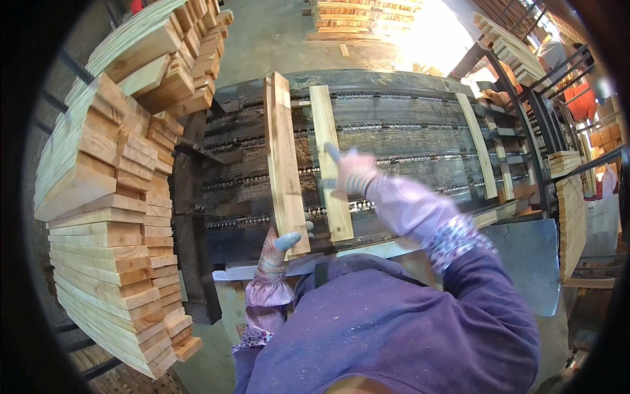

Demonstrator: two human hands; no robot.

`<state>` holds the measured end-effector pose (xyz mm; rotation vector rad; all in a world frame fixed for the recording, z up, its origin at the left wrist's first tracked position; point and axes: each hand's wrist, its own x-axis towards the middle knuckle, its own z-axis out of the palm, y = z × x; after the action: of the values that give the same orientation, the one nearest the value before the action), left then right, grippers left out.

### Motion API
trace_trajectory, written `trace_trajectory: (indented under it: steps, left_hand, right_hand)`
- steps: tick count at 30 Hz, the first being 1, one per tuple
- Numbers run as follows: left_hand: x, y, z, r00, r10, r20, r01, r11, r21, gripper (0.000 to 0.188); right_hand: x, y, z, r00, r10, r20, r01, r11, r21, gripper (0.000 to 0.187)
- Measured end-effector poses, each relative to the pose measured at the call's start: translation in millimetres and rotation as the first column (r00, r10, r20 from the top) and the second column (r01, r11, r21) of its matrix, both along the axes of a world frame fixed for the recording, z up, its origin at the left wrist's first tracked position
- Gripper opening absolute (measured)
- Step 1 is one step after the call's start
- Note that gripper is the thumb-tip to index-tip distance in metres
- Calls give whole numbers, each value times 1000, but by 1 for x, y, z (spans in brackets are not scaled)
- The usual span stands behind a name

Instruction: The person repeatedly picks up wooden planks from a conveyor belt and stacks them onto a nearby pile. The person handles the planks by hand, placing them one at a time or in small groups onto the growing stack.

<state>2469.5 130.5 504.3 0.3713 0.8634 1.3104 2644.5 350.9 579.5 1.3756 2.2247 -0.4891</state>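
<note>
My left hand (274,248), in a glove with pale blue fingertips, is closed round the near end of a wooden board (287,171). Its thumb presses on the board's top face. Another length of wood (269,131) shows along the left edge of that board. My right hand (354,172) is over a second wooden board (331,190) just to the right, blurred by motion. Two of its fingers stretch leftward, apart from each other, across that board's face. Whether they touch the wood I cannot tell.
Both boards lie across a dark conveyor (407,138) with several chains. Farther right lies a thin board (477,144). A tall stack of planks (105,256) stands at the left. A metal frame (518,111) rises at the right, with a person (577,92) beyond.
</note>
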Motion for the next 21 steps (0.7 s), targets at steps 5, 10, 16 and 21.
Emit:
trace_trajectory:
  steps: [5, 10, 16, 21]
  left_hand:
    - [4, 1, 17, 998, -22, 51, 21, 999, 30, 74]
    - [18, -1, 27, 997, -46, 57, 43, 998, 50, 81]
    - [54, 0, 31, 973, -102, 206, 91, 994, 62, 85]
    - [105, 20, 40, 978, -126, 166, 121, 992, 41, 83]
  right_hand:
    - [-18, -66, -65, 978, -206, -32, 197, 963, -181, 117]
    - [24, -15, -121, 145, -747, -649, 220, 664, -715, 77]
    - [107, -28, -72, -137, -901, -413, -200, 433, -879, 80]
    - [164, -60, -23, -227, -880, -417, -215, 463, -860, 90]
